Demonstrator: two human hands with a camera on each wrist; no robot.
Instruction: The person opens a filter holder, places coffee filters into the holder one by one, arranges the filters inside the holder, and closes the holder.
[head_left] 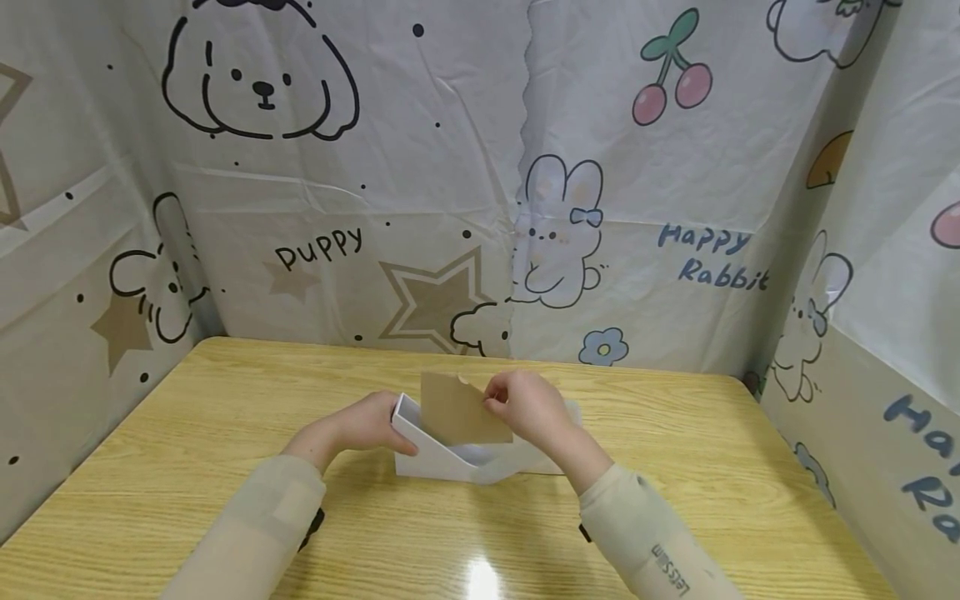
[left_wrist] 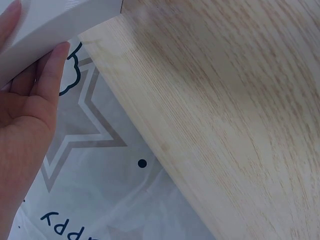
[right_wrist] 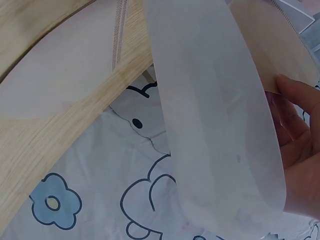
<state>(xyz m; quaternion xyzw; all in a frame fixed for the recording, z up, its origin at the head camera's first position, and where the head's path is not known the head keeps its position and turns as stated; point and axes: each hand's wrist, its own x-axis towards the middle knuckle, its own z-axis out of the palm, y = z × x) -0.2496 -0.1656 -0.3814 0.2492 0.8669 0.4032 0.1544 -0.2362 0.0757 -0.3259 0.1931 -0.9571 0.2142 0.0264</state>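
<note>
A white box (head_left: 435, 460) with a dip in its front wall stands on the wooden table. Its left end is gripped by my left hand (head_left: 369, 422), thumb in front; in the left wrist view the fingers lie along a white wall (left_wrist: 65, 30). My right hand (head_left: 528, 406) pinches the right edge of a flat brown cardboard sheet (head_left: 453, 412), notched at the top, which stands up out of the box. Beside that hand, in the right wrist view, a pale rounded flap (right_wrist: 215, 125) hides part of the brown sheet (right_wrist: 270, 45).
A second pale rounded flap (right_wrist: 60, 70) with a ridged strip overlaps the tabletop in the right wrist view. Behind the table (head_left: 675, 467) hangs a printed cloth (head_left: 442, 192), with more cloth along both sides. Both forearms reach in from the front edge.
</note>
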